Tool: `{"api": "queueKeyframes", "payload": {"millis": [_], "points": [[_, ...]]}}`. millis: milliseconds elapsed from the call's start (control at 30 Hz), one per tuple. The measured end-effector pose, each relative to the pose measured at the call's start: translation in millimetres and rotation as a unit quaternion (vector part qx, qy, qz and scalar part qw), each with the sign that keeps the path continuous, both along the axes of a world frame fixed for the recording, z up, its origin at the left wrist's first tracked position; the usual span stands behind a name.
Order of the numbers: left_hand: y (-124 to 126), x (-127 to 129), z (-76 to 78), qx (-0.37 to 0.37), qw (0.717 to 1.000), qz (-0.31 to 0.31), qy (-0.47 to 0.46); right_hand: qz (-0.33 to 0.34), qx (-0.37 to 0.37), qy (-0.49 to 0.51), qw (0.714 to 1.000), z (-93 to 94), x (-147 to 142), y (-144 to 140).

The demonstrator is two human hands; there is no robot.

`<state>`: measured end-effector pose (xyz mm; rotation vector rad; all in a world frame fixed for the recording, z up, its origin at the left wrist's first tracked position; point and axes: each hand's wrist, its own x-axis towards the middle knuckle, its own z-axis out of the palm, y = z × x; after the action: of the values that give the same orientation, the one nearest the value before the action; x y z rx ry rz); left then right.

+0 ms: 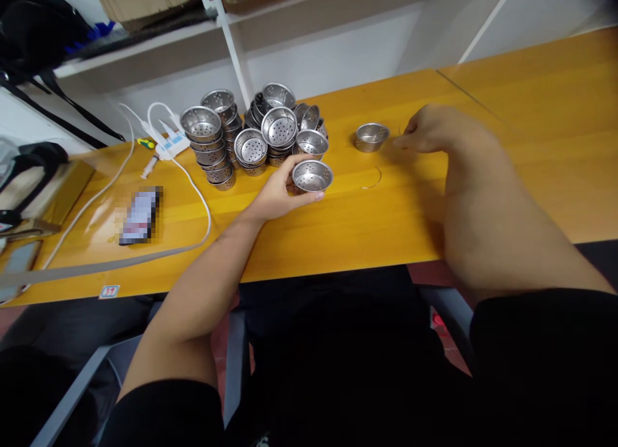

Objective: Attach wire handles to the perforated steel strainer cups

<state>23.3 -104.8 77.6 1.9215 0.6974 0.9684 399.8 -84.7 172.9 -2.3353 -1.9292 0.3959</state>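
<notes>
My left hand (284,190) is wrapped round a small perforated metal strainer cup (313,176), holding it with its open top up, just in front of the stacked cups. My right hand (425,131) is closed in a pinch at the right, slightly blurred. A thin curved wire (400,131) shows faintly at its fingertips. Beside that hand, a single metal cup (371,138) stands upright on the table, apart from the others. Another thin curved wire (379,176) lies on the wood between the held cup and my right hand.
Several stacks of perforated metal cups (207,141) stand at the back of the yellow wooden table (531,157). To the left are a white power strip (172,144) with cables, a yellow-green tool (146,143) and a phone (141,216). White shelving (232,41) rises behind.
</notes>
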Motion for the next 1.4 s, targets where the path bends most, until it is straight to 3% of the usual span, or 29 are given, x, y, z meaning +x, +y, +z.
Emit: {"api": "queueKeyframes", "payload": {"millis": [100, 267, 333, 467, 600, 867, 1067, 1400], "points": [[-3, -2, 6.9, 0.021, 1.0, 0.005, 0.009, -0.031, -0.012, 0.027, 0.999, 7.0, -6, -7], [-2, -2, 2.7, 0.004, 1.0, 0.003, 0.01, 0.004, 0.149, 0.149, 0.978, 13.7, -32, -23], [1, -1, -5.4, 0.001, 1.0, 0.015, -0.012, 0.023, 0.197, 0.235, 0.952, 9.8, -47, -26], [8, 0, -19.2, -0.009, 0.999, 0.031, -0.024, 0.097, 0.208, 0.408, 0.884, -9.8, -79, -24], [10, 1, -21.8, 0.0, 0.999, 0.035, -0.031, 0.191, 0.205, 0.475, 0.834, -26.7, -101, -25], [12, 4, -24.7, 0.018, 0.997, 0.079, -0.017, 0.278, 0.186, 0.448, 0.829, -41.9, -119, -28], [8, 5, -23.7, 0.02, 0.997, 0.072, -0.002, 0.263, 0.206, 0.42, 0.844, -51.7, -124, -23], [5, 7, -19.8, 0.021, 0.996, 0.083, 0.008, 0.268, 0.196, 0.413, 0.848, -52.6, -125, -23]]}}
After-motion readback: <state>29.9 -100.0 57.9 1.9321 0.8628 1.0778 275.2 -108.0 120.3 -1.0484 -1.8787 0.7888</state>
